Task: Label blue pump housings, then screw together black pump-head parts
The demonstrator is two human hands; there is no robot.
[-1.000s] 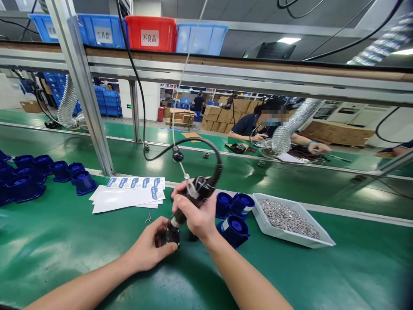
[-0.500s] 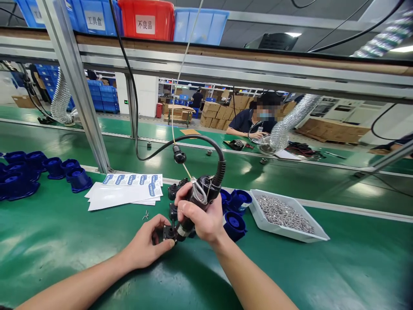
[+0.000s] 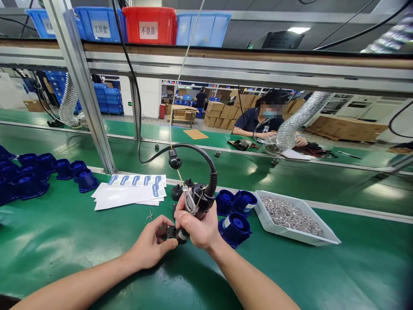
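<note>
My right hand is wrapped round a black corded electric screwdriver, which hangs on a cord and tilts down to the left. Its lower end meets a small black plastic part on the bench. My left hand pinches that part between thumb and fingers; the screwdriver's tip is hidden there. More black parts stand just behind the tool. Several loose screws lie left of them. Dark blue plastic housings sit close to the right of my right hand.
A white tray of screws stands on the right. Printed label sheets and more blue housings lie on the left. A metal post rises behind them. Across the bench sits a co-worker beside a flexible duct.
The screwdriver has moved slightly down and left against the black part, with my right hand on it. My left hand keeps its pinch. The whole view has shifted a little.
</note>
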